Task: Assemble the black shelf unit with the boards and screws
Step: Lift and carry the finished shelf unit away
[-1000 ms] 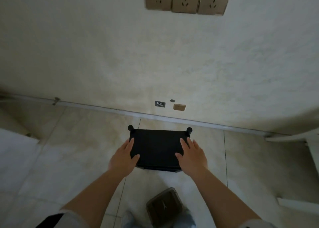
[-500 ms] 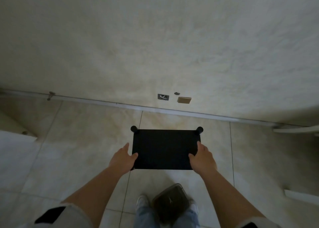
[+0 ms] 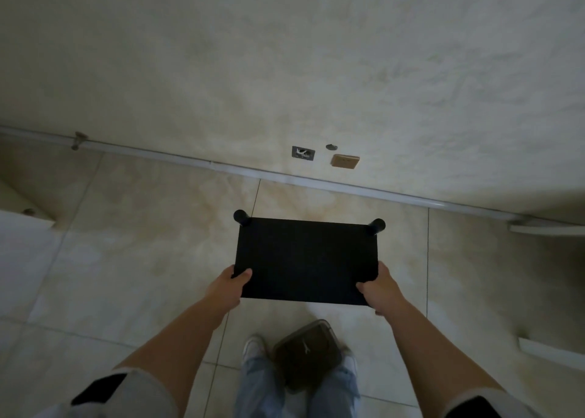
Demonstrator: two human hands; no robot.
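A black shelf unit (image 3: 306,261) hangs above the tiled floor (image 3: 126,253), short of the wall (image 3: 285,69), gripped at its two near corners. The left hand (image 3: 228,286) clasps the near-left corner, thumb on the top board, fingers hidden beneath; the right hand (image 3: 378,288) clasps the near-right corner the same way. Both forearms reach forward from rolled sleeves. Counted: one top board in view, two round black posts (image 3: 241,216) showing at the shelf's far corners, two hands, two white shoes below the shelf's near edge beside one dark lidded container (image 3: 308,351). A second ago the hands lay flat on top of the shelf, fingers spread; they have since slid outward to its edges, and the shelf now sits larger and nearer in view.
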